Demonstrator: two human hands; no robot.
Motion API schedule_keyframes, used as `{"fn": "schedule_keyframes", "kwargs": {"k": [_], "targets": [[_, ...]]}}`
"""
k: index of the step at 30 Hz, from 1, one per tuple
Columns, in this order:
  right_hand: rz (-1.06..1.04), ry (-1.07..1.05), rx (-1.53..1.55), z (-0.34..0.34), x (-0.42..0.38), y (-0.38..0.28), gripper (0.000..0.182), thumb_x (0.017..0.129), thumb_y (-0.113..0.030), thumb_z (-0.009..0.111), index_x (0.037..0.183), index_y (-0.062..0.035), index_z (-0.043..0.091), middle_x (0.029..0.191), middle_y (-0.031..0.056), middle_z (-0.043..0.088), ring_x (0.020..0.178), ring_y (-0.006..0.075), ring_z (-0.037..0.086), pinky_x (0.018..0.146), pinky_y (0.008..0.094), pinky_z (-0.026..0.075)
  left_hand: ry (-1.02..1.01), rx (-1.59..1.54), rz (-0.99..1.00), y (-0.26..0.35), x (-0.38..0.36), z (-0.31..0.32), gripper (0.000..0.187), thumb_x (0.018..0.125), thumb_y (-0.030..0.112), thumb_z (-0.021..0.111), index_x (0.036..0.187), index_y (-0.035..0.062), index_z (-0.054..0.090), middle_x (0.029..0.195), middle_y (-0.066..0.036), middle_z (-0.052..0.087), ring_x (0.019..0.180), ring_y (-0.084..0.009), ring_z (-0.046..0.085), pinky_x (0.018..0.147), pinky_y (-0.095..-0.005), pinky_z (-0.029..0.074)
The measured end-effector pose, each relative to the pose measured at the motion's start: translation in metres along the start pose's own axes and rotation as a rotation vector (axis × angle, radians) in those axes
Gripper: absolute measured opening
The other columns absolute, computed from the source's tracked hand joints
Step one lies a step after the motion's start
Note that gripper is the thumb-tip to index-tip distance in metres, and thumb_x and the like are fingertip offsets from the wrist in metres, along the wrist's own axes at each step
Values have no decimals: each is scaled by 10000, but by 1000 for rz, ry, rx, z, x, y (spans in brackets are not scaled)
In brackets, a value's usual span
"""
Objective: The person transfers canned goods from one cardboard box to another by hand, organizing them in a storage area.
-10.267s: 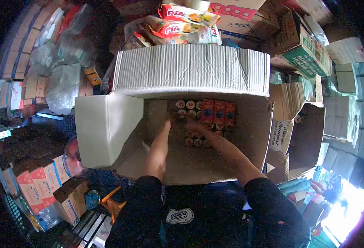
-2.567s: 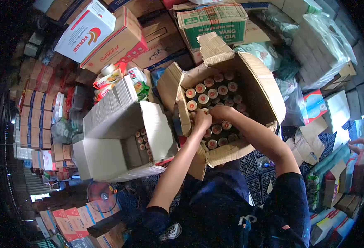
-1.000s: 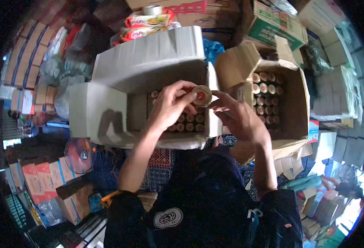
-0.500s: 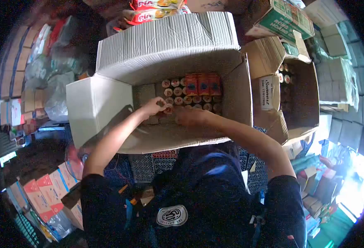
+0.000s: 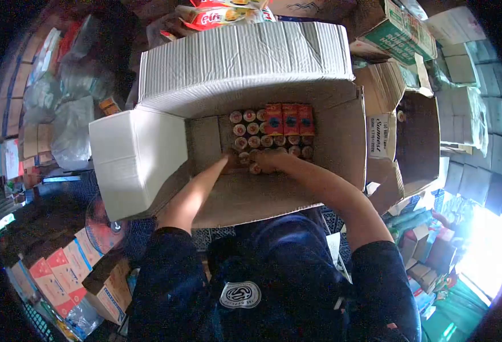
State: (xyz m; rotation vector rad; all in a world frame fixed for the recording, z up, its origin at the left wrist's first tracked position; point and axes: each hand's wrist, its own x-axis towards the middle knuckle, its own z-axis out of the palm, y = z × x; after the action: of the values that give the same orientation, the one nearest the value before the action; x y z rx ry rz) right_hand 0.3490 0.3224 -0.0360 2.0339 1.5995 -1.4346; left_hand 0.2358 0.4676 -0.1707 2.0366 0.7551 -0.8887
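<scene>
Right hand (image 5: 268, 162) has 1 can (image 5: 255, 169) at its fingertips.

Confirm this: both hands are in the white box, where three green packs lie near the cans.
No: the three packs are red, not green, as the head view shows. The rest holds: left hand and right hand are in the white box, and the packs lie near the cans.

Shop storeroom, apparently: cartons (image 5: 52, 280), snack packets (image 5: 223, 17), plastic-wrapped stacks (image 5: 463, 118).
</scene>
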Motion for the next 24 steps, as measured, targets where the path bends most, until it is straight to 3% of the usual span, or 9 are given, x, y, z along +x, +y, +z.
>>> {"fn": "schedule_keyframes", "kwargs": {"k": [6, 9, 13, 15, 17, 20, 24], "targets": [[7, -81, 244, 34, 44, 20, 540, 881, -177, 569, 1400, -187, 417, 1270, 149, 560, 983, 304, 616, 854, 447, 495, -25, 27, 35, -9, 3, -4, 483, 821, 257, 666, 1216, 0, 562, 1135, -211, 622, 1079, -309, 582, 881, -407, 455], [81, -17, 271, 38, 52, 20, 549, 879, -231, 558, 1406, -175, 413, 1320, 149, 530, 1035, 325, 608, 883, 460, 488, -16, 49, 45, -8, 7, -4, 482, 816, 256, 662, 1211, -1, 564, 1141, -215, 619, 1087, -317, 578, 893, -413, 449], [85, 127, 215, 4, 5, -17, 539, 894, -262, 523, 1403, -129, 407, 1269, 158, 565, 1050, 342, 609, 881, 471, 489, -10, 86, 57, -8, 10, 6, 481, 808, 253, 657, 1205, -3, 568, 1149, -220, 615, 1096, -329, 573, 908, -420, 442], [151, 57, 197, 11, 14, -12, 541, 896, -271, 517, 1403, -118, 405, 1252, 168, 575, 1058, 351, 606, 889, 475, 485, 4, 106, 66, -7, 9, 9, 481, 804, 252, 655, 1202, -4, 570, 1153, -222, 613, 1101, -334, 570, 916, -424, 438], [193, -141, 139, 20, 39, 0, 552, 892, -281, 517, 1405, -115, 402, 1262, 181, 568, 1083, 365, 595, 906, 481, 478, 29, 135, 86, -2, 3, 16, 480, 800, 251, 652, 1199, -4, 571, 1157, -225, 611, 1106, -340, 567, 923, -427, 435], [245, -32, 191, 26, 40, -3, 556, 883, -304, 522, 1391, -103, 420, 1225, 190, 590, 1072, 365, 600, 899, 482, 475, 84, 173, 116, -2, -9, 28, 480, 795, 249, 648, 1194, -6, 574, 1163, -229, 608, 1114, -349, 563, 935, -433, 429], [106, 94, 139, -28, -21, -45, 505, 841, -299, 564, 1297, -88, 511, 1150, 189, 627, 1049, 333, 618, 861, 478, 490, 170, 216, 152, 3, -14, 19, 479, 787, 247, 643, 1188, -7, 577, 1172, -234, 604, 1124, -360, 558, 950, -440, 422]]}}
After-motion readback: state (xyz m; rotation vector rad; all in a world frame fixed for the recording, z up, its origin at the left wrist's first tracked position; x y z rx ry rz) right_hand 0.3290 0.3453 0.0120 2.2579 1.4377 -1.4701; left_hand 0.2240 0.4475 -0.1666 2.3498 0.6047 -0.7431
